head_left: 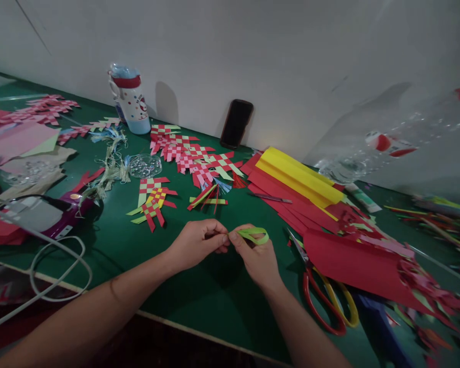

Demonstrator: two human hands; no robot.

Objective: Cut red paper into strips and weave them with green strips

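Note:
My right hand [258, 261] is closed in a pinch on a light green paper strip [253, 231], which bends round into a loop above the knuckles. Thumb and fingers pressed together, my left hand [195, 246] meets the right fingertips; what it grips is too small to make out. Just beyond the hands lie several red and green folded paper strips [210, 200]. Left of these is a small group of woven paper fish shapes [153, 204] in red, yellow and green. A row of similar woven pieces [191, 156] stretches behind.
Scissors [322, 291] with red and yellow handles lie right of my hands, beside red paper [352, 260] and a yellow sheet [295, 174]. A phone [236, 123] leans on the wall. A bottle [132, 105], bead dish [145, 166], purple device [67, 214] and white cable [57, 240] are leftward.

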